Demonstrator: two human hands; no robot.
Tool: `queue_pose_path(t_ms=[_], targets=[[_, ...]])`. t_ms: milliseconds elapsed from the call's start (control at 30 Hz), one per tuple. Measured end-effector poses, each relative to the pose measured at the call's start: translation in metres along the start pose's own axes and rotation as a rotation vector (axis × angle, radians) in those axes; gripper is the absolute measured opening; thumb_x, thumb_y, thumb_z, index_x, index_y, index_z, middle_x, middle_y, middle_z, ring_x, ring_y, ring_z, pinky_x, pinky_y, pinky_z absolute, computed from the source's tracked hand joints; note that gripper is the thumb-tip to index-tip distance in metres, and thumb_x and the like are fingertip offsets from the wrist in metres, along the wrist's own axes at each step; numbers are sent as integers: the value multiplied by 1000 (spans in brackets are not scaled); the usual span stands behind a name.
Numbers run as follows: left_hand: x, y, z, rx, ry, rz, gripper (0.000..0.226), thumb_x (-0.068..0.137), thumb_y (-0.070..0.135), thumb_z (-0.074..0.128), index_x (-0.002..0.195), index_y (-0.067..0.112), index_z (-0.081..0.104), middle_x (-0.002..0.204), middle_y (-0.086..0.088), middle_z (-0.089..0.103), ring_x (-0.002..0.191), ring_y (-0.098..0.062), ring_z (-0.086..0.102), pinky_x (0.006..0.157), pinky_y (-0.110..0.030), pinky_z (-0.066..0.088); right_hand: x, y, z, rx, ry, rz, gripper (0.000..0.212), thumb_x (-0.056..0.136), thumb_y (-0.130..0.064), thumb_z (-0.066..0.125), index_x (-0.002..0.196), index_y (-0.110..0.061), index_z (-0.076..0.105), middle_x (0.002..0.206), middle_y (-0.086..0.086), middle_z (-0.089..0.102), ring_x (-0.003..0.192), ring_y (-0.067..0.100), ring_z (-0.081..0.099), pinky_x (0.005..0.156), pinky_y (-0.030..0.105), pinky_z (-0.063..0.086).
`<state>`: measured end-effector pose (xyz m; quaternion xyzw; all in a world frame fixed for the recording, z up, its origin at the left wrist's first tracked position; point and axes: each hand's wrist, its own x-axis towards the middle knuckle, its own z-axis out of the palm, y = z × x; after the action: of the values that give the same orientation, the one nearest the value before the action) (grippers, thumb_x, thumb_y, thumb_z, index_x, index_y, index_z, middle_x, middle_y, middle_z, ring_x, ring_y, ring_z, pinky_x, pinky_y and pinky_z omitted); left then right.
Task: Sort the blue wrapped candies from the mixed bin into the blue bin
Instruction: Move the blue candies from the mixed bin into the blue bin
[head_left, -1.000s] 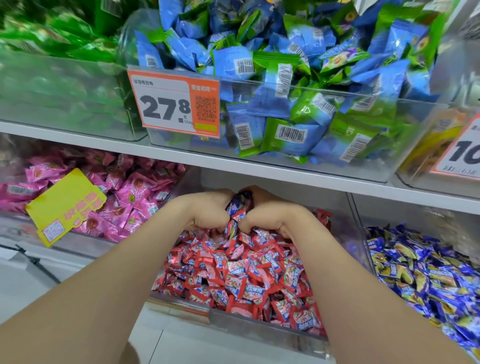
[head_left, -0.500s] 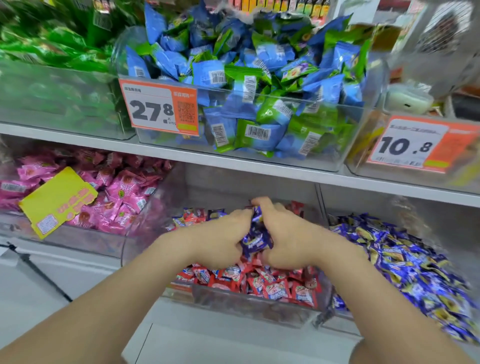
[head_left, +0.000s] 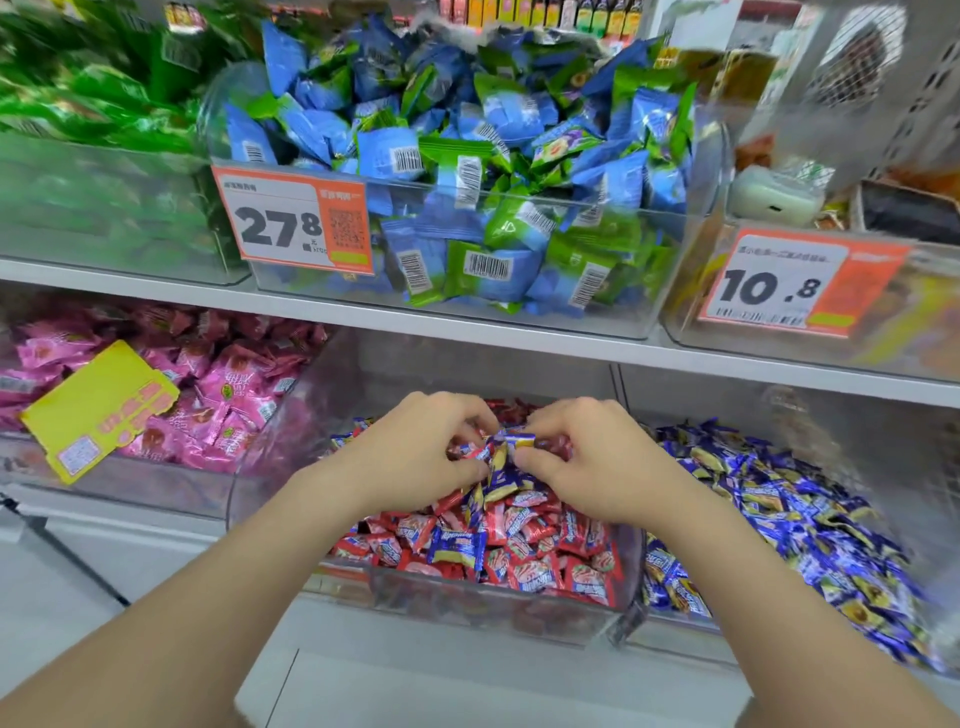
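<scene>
The mixed bin (head_left: 467, 608), a clear tub on the lower shelf, is full of red wrapped candies (head_left: 535, 571) with a few blue wrapped candies (head_left: 457, 552) among them. Both hands hover over its back half. My left hand (head_left: 415, 452) and my right hand (head_left: 587, 457) together pinch a small bunch of blue candies (head_left: 501, 457) between their fingertips, just above the red pile. To the right stands the blue bin (head_left: 779, 499), heaped with blue and yellow wrapped candies.
A bin of pink candies (head_left: 208, 395) with a loose yellow tag (head_left: 98, 410) sits left of the mixed bin. On the upper shelf (head_left: 363, 322) are bins of green and blue packets (head_left: 467, 182) with orange price tags (head_left: 296, 223).
The hands came out of the back of the red pile holding blue candies, lifted them, and now hold them looser between the fingertips. The camera has tilted right and down.
</scene>
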<state>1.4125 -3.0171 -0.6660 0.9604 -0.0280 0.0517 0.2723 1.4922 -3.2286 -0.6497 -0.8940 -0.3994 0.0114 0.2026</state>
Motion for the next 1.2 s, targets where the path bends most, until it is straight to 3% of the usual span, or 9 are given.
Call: queue_pose_path(t_ms=[100,300,433,533,667,800,933,1067,1200], targets=[[1,2,3,35,-43,40,40,90,32,73,127,44,61,113,13,72,112,-1,63,95,-35,53,-3,-4,-6,89,138,50,36,90,-40,51,68,-12,52,60,5,53,59,20,48,60,44,45],[3,2,0,70,-118,61,44,87,39,76,128,40,61,121,17,68,115,2,60,100,-30,51,-8,-11,-8,-61,84,-23,43,112,-35,37,69,-26,35,64,1,47,64,28,52,62,51,48],[3,4,6,53,-98,76,38,85,55,78,117,39,65,115,21,67,112,1,58,100,-31,49,-7,1,-3,-48,131,0,22,109,-32,47,100,-24,65,80,-3,68,75,23,66,72,46,54],[6,5,10,57,-55,73,24,86,53,78,102,39,67,107,22,67,105,-3,58,92,-35,50,-3,2,-4,-46,149,53,37,105,-20,47,138,-20,62,95,1,76,84,20,69,78,43,57],[5,11,2,14,-12,66,10,91,38,77,90,34,67,95,17,70,92,-2,62,83,-35,51,0,-4,-6,-76,54,64,40,97,-10,46,118,-23,77,116,-3,76,107,17,68,96,37,56],[0,13,-9,-99,15,44,17,103,16,55,101,32,57,85,7,67,64,-4,55,62,-26,45,-1,-8,4,-83,-33,52,28,100,-39,48,103,-25,72,97,-4,68,97,22,65,84,41,55],[-11,20,-24,-124,-138,-19,6,97,21,56,95,27,53,67,14,59,50,-5,45,54,-28,37,-1,-14,17,-327,-72,85,60,88,-81,52,107,-26,66,101,-2,66,97,23,63,70,37,51],[-20,17,-28,56,-377,-18,57,59,66,93,97,40,60,90,18,62,72,4,55,65,-27,44,5,-18,19,-233,-126,94,48,84,-68,70,118,-34,68,112,-4,66,111,25,63,75,37,46],[-16,8,-19,94,-403,9,76,45,65,98,108,53,57,98,21,54,88,6,52,67,-26,42,4,-16,13,-88,-100,114,38,86,-52,70,119,-33,71,92,-13,67,106,20,61,84,38,55]])
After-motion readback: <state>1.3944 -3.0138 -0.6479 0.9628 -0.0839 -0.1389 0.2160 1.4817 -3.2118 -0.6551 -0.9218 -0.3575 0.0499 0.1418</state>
